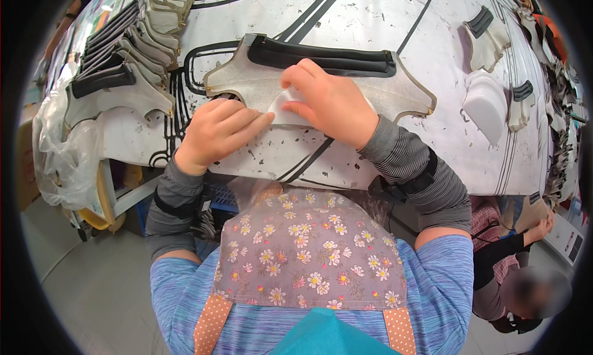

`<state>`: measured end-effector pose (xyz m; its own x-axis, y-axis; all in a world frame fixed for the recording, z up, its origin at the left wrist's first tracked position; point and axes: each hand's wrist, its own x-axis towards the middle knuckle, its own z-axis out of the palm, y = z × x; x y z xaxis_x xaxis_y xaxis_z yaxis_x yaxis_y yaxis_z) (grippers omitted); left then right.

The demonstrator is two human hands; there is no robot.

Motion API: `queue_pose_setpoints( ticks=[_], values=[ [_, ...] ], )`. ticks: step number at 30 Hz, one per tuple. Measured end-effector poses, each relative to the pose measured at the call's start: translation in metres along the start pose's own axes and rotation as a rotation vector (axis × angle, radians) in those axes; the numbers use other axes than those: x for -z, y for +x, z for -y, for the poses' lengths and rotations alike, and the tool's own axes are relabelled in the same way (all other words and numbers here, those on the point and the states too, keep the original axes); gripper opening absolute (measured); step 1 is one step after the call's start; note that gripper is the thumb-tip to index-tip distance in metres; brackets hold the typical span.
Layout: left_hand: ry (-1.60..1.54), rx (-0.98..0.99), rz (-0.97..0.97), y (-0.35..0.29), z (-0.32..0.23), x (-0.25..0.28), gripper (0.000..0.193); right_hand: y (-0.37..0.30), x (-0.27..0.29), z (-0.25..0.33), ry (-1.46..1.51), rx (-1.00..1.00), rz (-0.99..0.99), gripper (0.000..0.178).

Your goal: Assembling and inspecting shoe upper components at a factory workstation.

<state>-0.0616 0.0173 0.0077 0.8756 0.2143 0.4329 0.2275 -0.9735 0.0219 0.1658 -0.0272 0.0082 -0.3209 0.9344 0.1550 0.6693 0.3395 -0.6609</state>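
Observation:
A beige cut piece with a black padded strip, apparently a shoe upper, lies flat before me. Against its near edge is a thin white half-round lining piece, partly covered by my fingers. My right hand is closed, pinching the white piece between thumb and fingers from above. From the left, my left hand reaches in with curled fingers; its fingertips close on the white piece's left edge.
A row of similar beige pieces with black strips stands at the left, beside crumpled clear plastic. At the right are a stack of white half-round pieces and two beige pieces. Another person works at the lower right.

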Motion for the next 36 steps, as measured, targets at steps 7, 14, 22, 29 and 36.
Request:
queue_pose_setpoints(
  ticks=[7, 14, 22, 29, 36],
  values=[
    [-0.014, -0.003, 0.02, 0.002, 0.004, 0.001, 0.035, -0.01, -0.005, 0.003, -0.296, 0.207, 0.108, 0.022],
    [0.061, -0.051, -0.032, 0.005, 0.005, 0.003, 0.038, -0.016, -0.001, 0.026, -0.483, 0.251, 0.142, 0.019],
    [0.144, 0.377, -0.314, 0.012, -0.013, 0.004, 0.02, -0.009, -0.006, 0.015, -0.469, 0.286, -0.154, 0.015],
    [-1.512, 1.134, 0.066, 0.057, -0.045, -0.013, 0.05, -0.005, 0.012, 0.026, -0.457, 0.365, -0.366, 0.01],
    [-1.994, 1.113, -0.465, 0.104, -0.033, -0.004, 0.025, -0.01, 0.047, 0.034, -0.331, 0.435, -0.547, 0.022]
  ],
)
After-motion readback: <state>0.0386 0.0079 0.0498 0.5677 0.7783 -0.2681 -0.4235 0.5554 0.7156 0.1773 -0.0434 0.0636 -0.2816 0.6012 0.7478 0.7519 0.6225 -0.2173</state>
